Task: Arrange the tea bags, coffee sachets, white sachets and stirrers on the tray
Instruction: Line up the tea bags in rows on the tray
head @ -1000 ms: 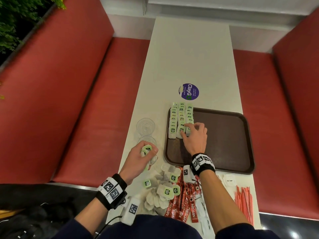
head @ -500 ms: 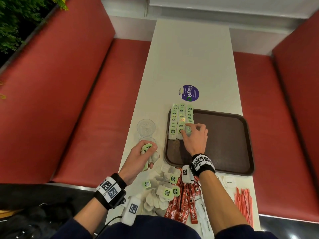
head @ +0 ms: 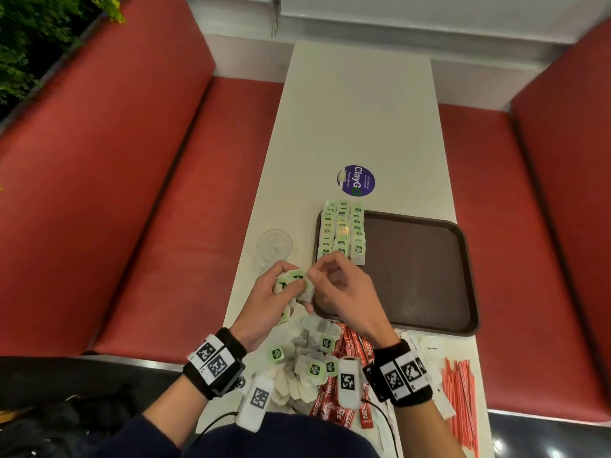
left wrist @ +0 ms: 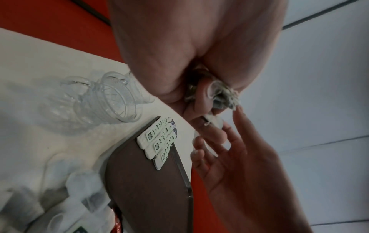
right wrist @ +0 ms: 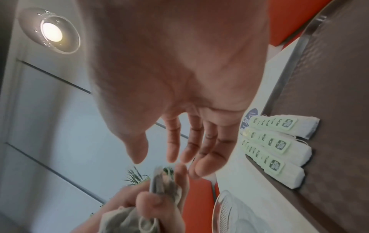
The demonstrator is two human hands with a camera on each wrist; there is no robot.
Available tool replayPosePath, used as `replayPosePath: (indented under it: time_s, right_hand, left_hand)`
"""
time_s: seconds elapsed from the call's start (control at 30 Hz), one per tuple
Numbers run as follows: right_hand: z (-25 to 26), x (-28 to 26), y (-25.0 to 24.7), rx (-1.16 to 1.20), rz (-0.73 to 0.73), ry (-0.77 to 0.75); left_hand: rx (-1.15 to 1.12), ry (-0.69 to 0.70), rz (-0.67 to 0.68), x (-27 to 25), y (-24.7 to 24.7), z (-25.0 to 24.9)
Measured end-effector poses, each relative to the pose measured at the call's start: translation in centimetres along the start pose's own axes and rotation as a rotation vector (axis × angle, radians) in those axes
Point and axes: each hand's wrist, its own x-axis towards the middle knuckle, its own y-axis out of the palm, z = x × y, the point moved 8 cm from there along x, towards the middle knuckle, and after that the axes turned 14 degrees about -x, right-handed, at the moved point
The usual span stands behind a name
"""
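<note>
My left hand (head: pixel 287 285) grips a bunch of tea bags (head: pixel 292 280) with green tags, just left of the brown tray (head: pixel 429 276). My right hand (head: pixel 319 267) is right beside them, its fingers loosely spread and holding nothing; the right wrist view shows its fingertips (right wrist: pixel 175 157) just short of the held tea bags (right wrist: pixel 163 181). Three neat rows of tea bags (head: pixel 342 233) lie on the tray's left side. On the table in front of me lie loose tea bags (head: pixel 310 358), red coffee sachets (head: pixel 347 338), white sachets (head: pixel 433 348) and red stirrers (head: pixel 461 401).
Clear glass cups (head: pixel 274 244) stand left of the tray, close to my left hand. A round purple sticker (head: pixel 356 180) lies on the white table beyond the tray. Red bench seats flank the table. The tray's right two thirds are bare.
My right hand has left the tea bag rows on the tray and come back to the left hand. The left hand has moved a little right and forward with its tea bags.
</note>
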Motion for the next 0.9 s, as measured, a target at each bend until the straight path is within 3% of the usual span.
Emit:
replayPosePath:
  time_s: [0.17,0.33,0.53,0.7,0.9]
  right_hand:
    - [1.1,0.2,0.2,-0.181,0.045,-0.101]
    - [1.9,0.5,-2.0,-0.095,0.044,-0.094]
    - [1.7,0.5,-0.3,-0.403,0.189,-0.169]
    - [2.3,0.3,-2.5,-0.194,0.035,-0.115]
    - [1.8,0.2,-4.6,-0.225,-0.047,-0.091]
  left_hand:
    - [0.154,0.008,0.109,-0.5,1.3,0.2]
    - [0.147,0.027,0.068,-1.0,1.0,0.2]
    - [0.164,0.036,0.083,-0.9,1.2,0.1]
    - [0.170,0.020,0.082,-0.8,1.4,0.0]
    - [0.157,0.028,0.062,-0.2,1.0,0.7]
